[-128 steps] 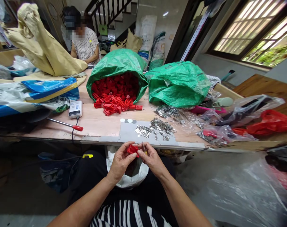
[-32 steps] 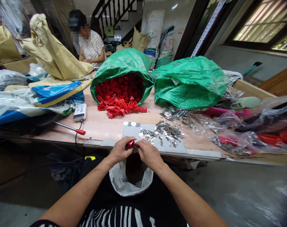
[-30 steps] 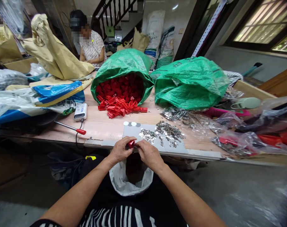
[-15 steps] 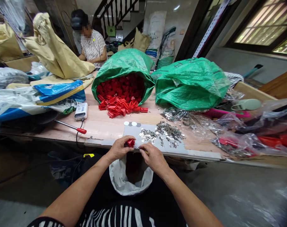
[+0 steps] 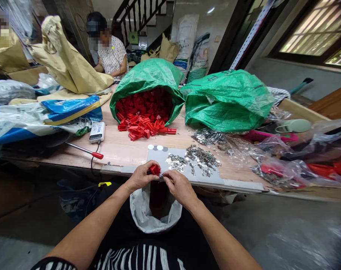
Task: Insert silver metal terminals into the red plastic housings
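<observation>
My left hand (image 5: 141,176) is closed on a red plastic part (image 5: 155,170) at the table's front edge. In my right hand (image 5: 180,185) is a thin metal-tipped tool (image 5: 162,175) with a bit of yellow handle showing; its tip meets the red part. What kind of tool it is, I cannot make out. Just below both hands an open white sack (image 5: 142,215) sits at my lap. Small silvery metal pieces (image 5: 176,162) lie spread on a grey sheet (image 5: 156,157) beyond my right hand. More red parts (image 5: 142,125) spill out of a green sack (image 5: 150,73) farther back.
A second green sack (image 5: 229,101) stands at the right, near clear plastic bags (image 5: 285,168). On the left are a white power bank (image 5: 97,132) with a cable and a red-handled rod (image 5: 86,150). Across the table sits another person (image 5: 111,54).
The tool's tip has shifted slightly up and left against the red part, with my right hand following. My left hand keeps its hold. The view has moved a little.
</observation>
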Motion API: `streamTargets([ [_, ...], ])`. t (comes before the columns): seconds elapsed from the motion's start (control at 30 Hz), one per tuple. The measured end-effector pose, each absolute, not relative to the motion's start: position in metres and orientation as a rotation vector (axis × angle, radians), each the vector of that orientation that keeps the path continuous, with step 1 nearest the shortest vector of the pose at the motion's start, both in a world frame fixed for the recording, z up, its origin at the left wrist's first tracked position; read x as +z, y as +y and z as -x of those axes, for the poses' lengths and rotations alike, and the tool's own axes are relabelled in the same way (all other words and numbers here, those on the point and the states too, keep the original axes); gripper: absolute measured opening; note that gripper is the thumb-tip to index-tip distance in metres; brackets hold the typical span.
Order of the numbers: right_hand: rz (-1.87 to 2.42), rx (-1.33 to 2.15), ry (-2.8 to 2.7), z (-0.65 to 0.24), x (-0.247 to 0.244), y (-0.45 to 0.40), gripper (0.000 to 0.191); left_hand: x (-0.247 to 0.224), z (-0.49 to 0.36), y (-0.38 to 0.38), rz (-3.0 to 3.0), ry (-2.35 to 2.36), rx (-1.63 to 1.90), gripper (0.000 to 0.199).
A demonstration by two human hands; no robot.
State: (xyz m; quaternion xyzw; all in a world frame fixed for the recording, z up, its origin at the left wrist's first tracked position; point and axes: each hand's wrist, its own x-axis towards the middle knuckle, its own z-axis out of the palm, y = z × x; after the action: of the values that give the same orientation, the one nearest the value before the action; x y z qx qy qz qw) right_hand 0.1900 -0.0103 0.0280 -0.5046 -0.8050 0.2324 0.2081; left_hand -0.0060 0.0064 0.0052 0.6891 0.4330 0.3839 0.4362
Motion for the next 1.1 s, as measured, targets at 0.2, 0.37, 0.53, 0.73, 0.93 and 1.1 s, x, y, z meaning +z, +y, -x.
streamTargets([
  [0.2, 1.383, 0.654, -2.228, -0.1956, 0.0257, -0.0110, 0.017, 0.0027, 0.0011, 0.0046, -1.830, 1.124, 1.013, 0.040],
  [0.37, 1.388, 0.660, -2.231, -0.1974, 0.0262, -0.0103, 0.017, 0.0006, -0.0011, 0.0052, -1.821, 1.128, 0.984, 0.047],
  [0.53, 1.375, 0.669, -2.246, -0.1944, 0.0269, -0.0089, 0.017, 0.0006, -0.0007, 0.0059, -1.784, 1.153, 0.975, 0.052],
  [0.73, 1.374, 0.669, -2.242, -0.1941, 0.0242, -0.0084, 0.017, 0.0013, -0.0009, 0.0064, -1.832, 1.198, 0.982, 0.042],
  [0.93, 1.376, 0.659, -2.242, -0.1937, 0.0239, -0.0087, 0.016, 0.0025, -0.0016, 0.0064, -1.850, 1.213, 0.981, 0.038],
  [1.1, 1.407, 0.653, -2.252, -0.1926, 0.0245, -0.0093, 0.016, 0.0024, -0.0013, 0.0065, -1.854, 1.215, 0.965, 0.038],
])
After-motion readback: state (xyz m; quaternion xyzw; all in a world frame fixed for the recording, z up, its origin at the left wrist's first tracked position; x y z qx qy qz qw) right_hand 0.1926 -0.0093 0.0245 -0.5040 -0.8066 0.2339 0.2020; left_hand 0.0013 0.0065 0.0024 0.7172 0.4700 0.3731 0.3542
